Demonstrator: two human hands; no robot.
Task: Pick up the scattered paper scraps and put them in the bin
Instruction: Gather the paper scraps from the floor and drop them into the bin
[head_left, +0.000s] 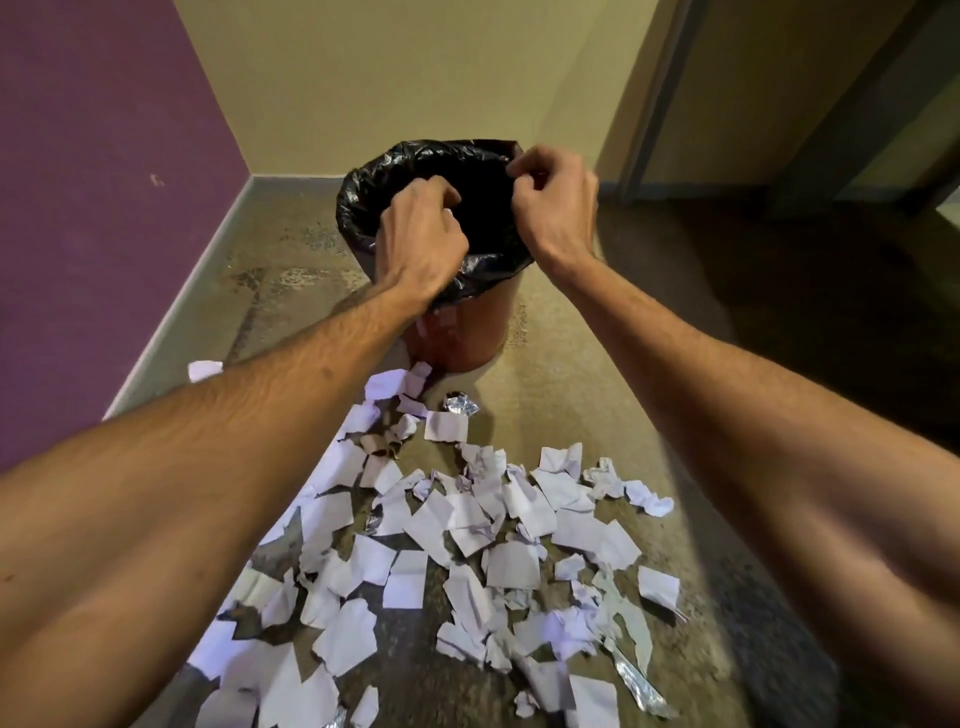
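Both hands are up over the mouth of the bin. The left hand (421, 234) hangs knuckles-up with its fingers curled down into the opening. The right hand (556, 202), just beside it, has its fingers bunched, thumb and forefinger tips together close to the far rim. I cannot tell whether either holds paper. Nothing white shows between the fingers, and the right may be pinching the liner's edge or nothing at all.

Directly under the hands stands the red bin (462, 332), its black liner (363, 192) folded out over the rim. Below both forearms, nearer the person than the hands, the scraps (467, 530) lie thick on the floor (597, 374), running from the bin's foot back toward the person. A few crumpled foil bits (460, 404) sit among them. One scrap lies alone, left of the left forearm, by the purple wall (104, 182).

It looks like a drop into the bin, with almost the whole heap left to clear. To do it well, I'd let go with the fingers well below the rim so light pieces fall straight in. I'd also keep from dragging the liner's edge down into the bin.
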